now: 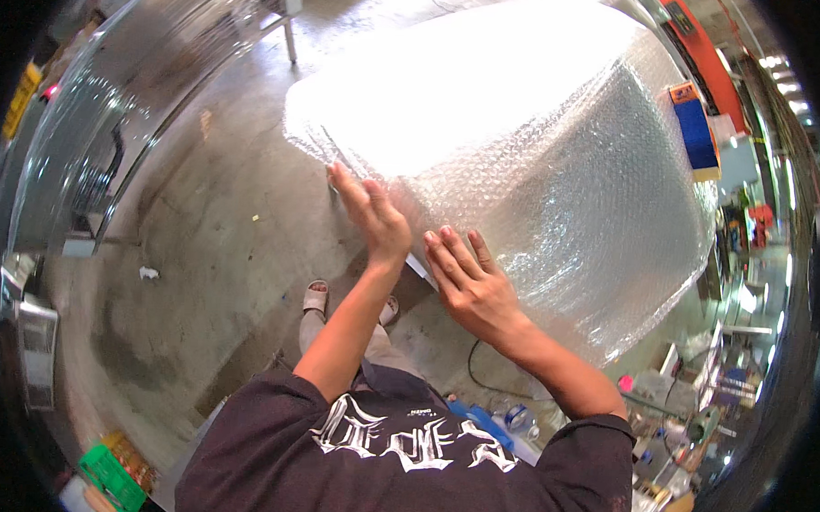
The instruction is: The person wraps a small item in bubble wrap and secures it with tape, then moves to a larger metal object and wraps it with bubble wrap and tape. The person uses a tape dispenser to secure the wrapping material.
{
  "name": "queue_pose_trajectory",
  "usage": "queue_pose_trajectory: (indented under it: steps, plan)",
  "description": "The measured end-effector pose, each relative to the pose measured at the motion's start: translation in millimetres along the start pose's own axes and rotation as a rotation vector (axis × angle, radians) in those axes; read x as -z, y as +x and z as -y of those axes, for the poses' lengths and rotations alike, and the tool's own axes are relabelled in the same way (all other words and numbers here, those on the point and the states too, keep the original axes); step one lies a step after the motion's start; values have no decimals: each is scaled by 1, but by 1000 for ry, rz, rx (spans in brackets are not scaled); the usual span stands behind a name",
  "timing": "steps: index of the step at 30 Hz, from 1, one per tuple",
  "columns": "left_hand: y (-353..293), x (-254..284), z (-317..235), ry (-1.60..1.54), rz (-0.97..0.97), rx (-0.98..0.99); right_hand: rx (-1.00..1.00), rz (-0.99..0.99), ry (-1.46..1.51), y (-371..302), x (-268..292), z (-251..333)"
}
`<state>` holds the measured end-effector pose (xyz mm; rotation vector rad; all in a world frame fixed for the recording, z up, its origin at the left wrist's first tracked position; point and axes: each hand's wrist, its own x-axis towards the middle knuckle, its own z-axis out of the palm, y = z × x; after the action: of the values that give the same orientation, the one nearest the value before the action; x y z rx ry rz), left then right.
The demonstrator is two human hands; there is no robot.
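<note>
A large sheet of clear bubble wrap (557,189) drapes over a wide raised surface in front of me, its far part washed out by glare. My left hand (375,220) lies against the sheet's near left edge, fingers stretched out and pointing away from me. Just right of it, my right hand (470,283) rests flat on the near edge of the wrap, fingers extended. Neither hand grips anything. What lies under the wrap is mostly hidden; a thin pale edge shows below it between my hands.
A blue and orange box (694,130) sits at the wrap's right edge, near a red-orange panel (706,59). Shiny film-covered sheets (98,128) stand at left. A green crate (111,478) is at lower left. Bottles (519,420) and clutter lie at lower right, near a dark cable (478,371).
</note>
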<state>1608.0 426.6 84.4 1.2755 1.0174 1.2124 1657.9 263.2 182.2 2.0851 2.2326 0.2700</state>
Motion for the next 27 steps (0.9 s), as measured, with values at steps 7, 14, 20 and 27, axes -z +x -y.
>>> queue_pose_trajectory:
  steps: [7,14,20,27]
  plan:
    - [-13,-27,14,-261,99,105,-18,-41,-11,0,0,-1]
    - [-8,-26,23,-253,80,68,-274,-433,-200,11,106,-122]
    - [-13,-29,16,-291,131,121,-1139,-374,-553,-72,142,-338]
    - [-8,-25,21,-291,156,84,-1261,28,-132,-88,158,-404]
